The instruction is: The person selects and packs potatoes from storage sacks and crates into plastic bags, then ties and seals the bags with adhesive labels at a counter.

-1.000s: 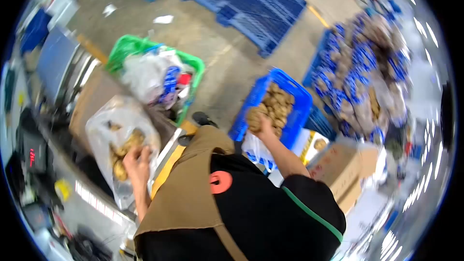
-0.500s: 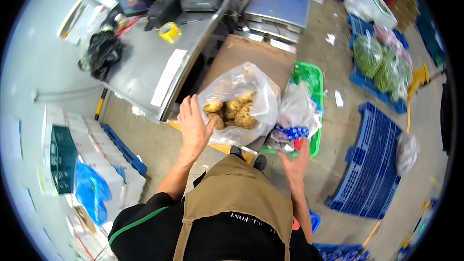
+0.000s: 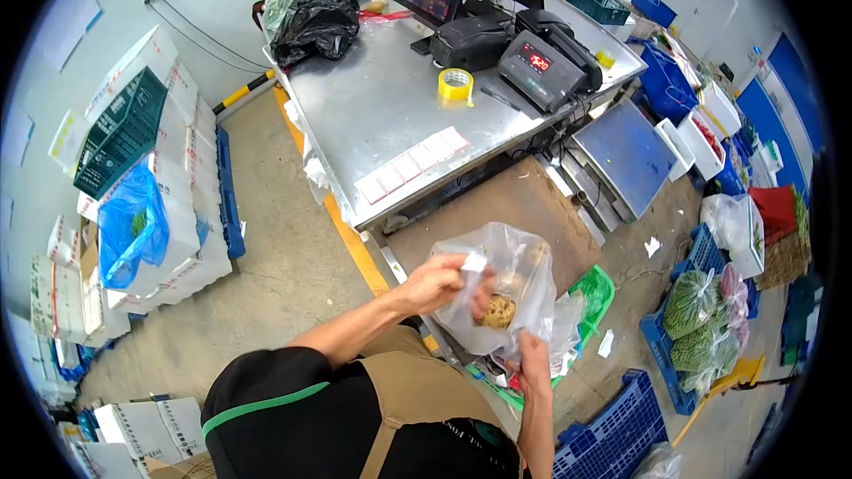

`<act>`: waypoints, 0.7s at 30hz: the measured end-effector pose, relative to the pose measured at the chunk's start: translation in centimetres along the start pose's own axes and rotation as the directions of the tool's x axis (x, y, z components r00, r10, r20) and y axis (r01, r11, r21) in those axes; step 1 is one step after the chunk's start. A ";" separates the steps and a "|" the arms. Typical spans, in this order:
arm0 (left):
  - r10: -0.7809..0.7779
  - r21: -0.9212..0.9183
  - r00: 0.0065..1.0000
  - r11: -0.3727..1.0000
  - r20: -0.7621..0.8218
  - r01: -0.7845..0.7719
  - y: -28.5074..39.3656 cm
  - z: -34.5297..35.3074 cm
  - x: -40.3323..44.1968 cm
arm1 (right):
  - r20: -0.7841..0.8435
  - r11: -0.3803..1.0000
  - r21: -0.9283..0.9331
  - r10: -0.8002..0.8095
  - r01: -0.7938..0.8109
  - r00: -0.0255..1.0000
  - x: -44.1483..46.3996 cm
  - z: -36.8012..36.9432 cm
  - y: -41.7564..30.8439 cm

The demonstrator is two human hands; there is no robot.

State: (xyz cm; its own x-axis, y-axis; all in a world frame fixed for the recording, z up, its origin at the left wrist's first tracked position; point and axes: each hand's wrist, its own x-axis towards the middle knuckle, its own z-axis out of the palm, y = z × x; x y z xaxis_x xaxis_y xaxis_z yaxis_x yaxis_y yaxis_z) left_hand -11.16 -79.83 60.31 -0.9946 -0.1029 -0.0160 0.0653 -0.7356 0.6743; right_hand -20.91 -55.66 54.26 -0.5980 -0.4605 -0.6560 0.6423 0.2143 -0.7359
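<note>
The clear plastic bag point(image 3: 513, 251) is at the middle, a little right and low, with at least one brown potato point(image 3: 498, 311) visible through its wall; how many more are inside, one cannot tell. The left hand point(image 3: 437, 287) is at the bag's 9 o'clock side, its fingers bent and pinching the rim, some of them seen through the plastic. The right hand point(image 3: 533, 362) is at 5 o'clock, its fingers pressed together on the edge. Behind the bag, the brown board point(image 3: 461, 211) spreads toward 12 o'clock. Seen from the bag, the green crate point(image 3: 603, 294) is at 3 o'clock, the blue-topped scale point(image 3: 626, 155) at 1, the device with red digits point(image 3: 543, 71) near 12, and the label strip point(image 3: 413, 165) at 11, lying on the metal table point(image 3: 330, 144).
</note>
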 end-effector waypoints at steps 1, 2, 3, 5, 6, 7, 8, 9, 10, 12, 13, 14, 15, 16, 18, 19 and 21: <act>0.026 0.176 0.998 0.984 0.059 -0.036 1.3 -0.3 1.9 | 0.128 0.998 -0.054 0.039 -0.032 0.991 -0.7 0.1 -1.7; 0.041 0.343 0.992 0.936 0.118 -0.080 2.7 -0.7 3.9 | 0.249 0.992 -0.113 0.088 -0.061 0.964 -1.4 -0.5 -4.0; -0.009 0.328 0.989 0.944 0.146 -0.040 4.1 0.4 5.3 | 0.365 0.981 -0.174 0.145 -0.086 0.920 -1.7 -1.2 -6.2; 0.025 0.389 0.970 0.913 0.242 -0.120 4.2 1.3 7.6 | 0.070 0.918 0.285 -0.309 0.277 0.949 -1.2 -3.5 -10.2; 0.105 0.456 0.941 0.854 0.320 -0.250 3.0 1.1 8.8 | 0.196 0.871 0.425 -0.354 0.246 0.915 -0.7 -3.2 -11.8; 0.186 0.505 0.897 0.772 0.402 -0.386 2.4 0.9 10.1 | 0.316 0.817 0.544 -0.410 0.190 0.855 0.1 -2.6 -13.6; 0.195 0.534 0.905 0.752 0.379 -0.386 2.4 0.8 11.0 | 0.223 0.824 0.222 -0.563 0.521 0.796 0.4 -0.7 -14.5; 0.196 0.563 0.916 0.738 0.349 -0.372 2.2 0.7 11.4 | 0.195 0.668 -0.150 -0.703 0.729 0.684 0.5 1.3 -14.6; 0.195 0.591 0.928 0.725 0.317 -0.354 2.0 0.8 11.6 | 0.179 0.576 -0.418 -0.706 0.703 0.685 1.3 2.4 -15.0; -0.073 0.761 0.955 0.623 0.286 -0.180 2.5 2.0 11.6 | 0.303 0.301 -0.598 -0.773 0.743 0.558 1.9 5.6 -16.2; -0.206 0.832 0.947 0.547 0.247 -0.098 2.3 2.4 11.4 | 0.374 0.197 -0.590 -0.793 0.783 0.481 2.5 6.3 -16.5; -0.136 0.752 0.957 0.650 0.255 -0.108 1.2 2.5 11.3 | 0.414 0.251 -0.564 -0.738 0.787 0.533 3.1 6.4 -16.9; -0.064 0.662 0.965 0.739 0.255 -0.126 -0.4 2.5 11.1 | 0.455 0.304 -0.538 -0.680 0.786 0.575 3.8 6.2 -17.4; 0.011 0.562 0.969 0.813 0.246 -0.152 -1.3 2.3 10.9 | 0.498 0.355 -0.513 -0.618 0.781 0.608 4.5 5.9 -17.9; 0.030 0.385 0.971 0.915 0.236 -0.122 -2.3 1.6 10.9 | 0.611 0.527 -0.351 -0.497 0.774 0.616 6.5 5.4 -17.5; 0.035 0.290 0.972 0.951 0.230 -0.103 -2.3 1.5 10.7 | 0.665 0.613 -0.270 -0.439 0.742 0.605 7.6 5.1 -16.8; -0.152 0.658 0.944 0.749 0.291 -0.082 -0.6 0.7 11.1 | 0.492 0.915 -0.079 -0.310 0.396 0.813 7.9 5.5 -12.9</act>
State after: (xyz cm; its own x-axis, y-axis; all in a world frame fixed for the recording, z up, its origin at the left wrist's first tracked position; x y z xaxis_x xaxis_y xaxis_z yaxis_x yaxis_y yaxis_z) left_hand -22.25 -80.04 60.26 -0.9728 0.2102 0.0973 0.0772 -0.1019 0.9918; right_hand -31.31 -66.86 59.52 -0.4491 -0.8651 -0.2233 0.3129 0.0818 -0.9463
